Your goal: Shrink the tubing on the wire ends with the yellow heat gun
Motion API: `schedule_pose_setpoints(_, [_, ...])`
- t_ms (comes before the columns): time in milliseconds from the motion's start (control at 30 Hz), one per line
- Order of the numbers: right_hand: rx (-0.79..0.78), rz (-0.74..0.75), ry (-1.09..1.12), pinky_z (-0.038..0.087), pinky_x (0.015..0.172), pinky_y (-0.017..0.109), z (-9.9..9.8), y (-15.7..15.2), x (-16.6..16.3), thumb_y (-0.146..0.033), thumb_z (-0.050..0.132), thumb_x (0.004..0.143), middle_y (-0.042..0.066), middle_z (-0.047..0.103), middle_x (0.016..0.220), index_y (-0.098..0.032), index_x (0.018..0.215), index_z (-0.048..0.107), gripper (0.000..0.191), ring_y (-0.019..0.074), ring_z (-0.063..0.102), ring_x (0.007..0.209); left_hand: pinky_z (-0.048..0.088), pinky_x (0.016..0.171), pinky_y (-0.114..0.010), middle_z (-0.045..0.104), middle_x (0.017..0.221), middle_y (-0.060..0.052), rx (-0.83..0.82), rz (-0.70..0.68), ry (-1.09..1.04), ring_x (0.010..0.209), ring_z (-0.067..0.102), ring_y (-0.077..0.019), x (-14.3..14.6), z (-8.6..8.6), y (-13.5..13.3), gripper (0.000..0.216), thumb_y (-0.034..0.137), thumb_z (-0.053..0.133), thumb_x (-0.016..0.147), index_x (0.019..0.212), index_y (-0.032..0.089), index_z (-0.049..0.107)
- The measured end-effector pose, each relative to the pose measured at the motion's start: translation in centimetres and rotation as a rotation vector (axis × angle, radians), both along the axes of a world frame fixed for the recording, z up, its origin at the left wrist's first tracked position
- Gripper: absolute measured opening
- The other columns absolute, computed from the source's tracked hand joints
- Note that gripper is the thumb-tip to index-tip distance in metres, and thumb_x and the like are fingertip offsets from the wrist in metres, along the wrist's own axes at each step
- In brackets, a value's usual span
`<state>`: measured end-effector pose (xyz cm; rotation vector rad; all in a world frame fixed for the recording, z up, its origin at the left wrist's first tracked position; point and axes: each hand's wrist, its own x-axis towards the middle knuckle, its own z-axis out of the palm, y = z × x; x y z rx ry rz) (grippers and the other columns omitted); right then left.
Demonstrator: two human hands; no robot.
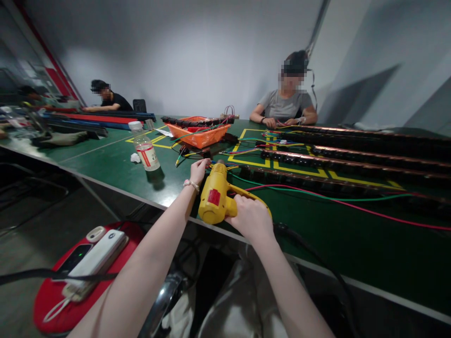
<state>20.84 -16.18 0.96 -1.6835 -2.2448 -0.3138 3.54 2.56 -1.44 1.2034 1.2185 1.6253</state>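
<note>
My right hand [249, 217] is wrapped round the handle of a yellow heat gun [215, 196] with a red label, held just above the near edge of the green table [116, 164]. Its nozzle points away, toward a bundle of coloured wires [197, 152]. My left hand [199, 170] reaches out beside the gun's nozzle with its fingers pinched together on something small at the wire ends, which I cannot make out. A bead bracelet sits on that wrist.
A plastic water bottle [145, 151] stands left of my hands. An orange basket [199, 133] and long dark power strips [352, 164] lie farther back, with red and green cables across the table. Two people sit at the far side. A red stool [59, 286] with phones sits low left.
</note>
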Motion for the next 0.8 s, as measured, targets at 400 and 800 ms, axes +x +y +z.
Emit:
schedule_pose_setpoints(400, [-0.01,0.027,0.034,0.039,0.073,0.033,0.0,0.3,-0.8,-0.05,0.059,0.073,0.007,0.067,0.088,-0.019,0.089,0.052,0.035,0.0221,0.063,0.083,0.049,0.074,-0.029,0.071,0.086,-0.009,-0.016,0.044,0.018,0.078,0.063,-0.0169,-0.1,0.1,0.3,0.024,0.028,0.053,0.078,0.081,0.011,0.069])
schedule_pose_setpoints(800, [-0.035,-0.001,0.004,0.035,0.063,0.03,0.4,-0.2,3.2,-0.053,0.057,0.073,0.001,0.068,0.082,-0.022,0.08,0.052,0.032,0.0194,0.064,0.077,0.049,0.075,-0.029,0.071,0.086,-0.007,0.081,0.027,0.123,0.081,0.063,-0.0169,-0.2,-0.2,-0.4,0.025,0.029,0.063,0.066,0.084,0.013,0.071])
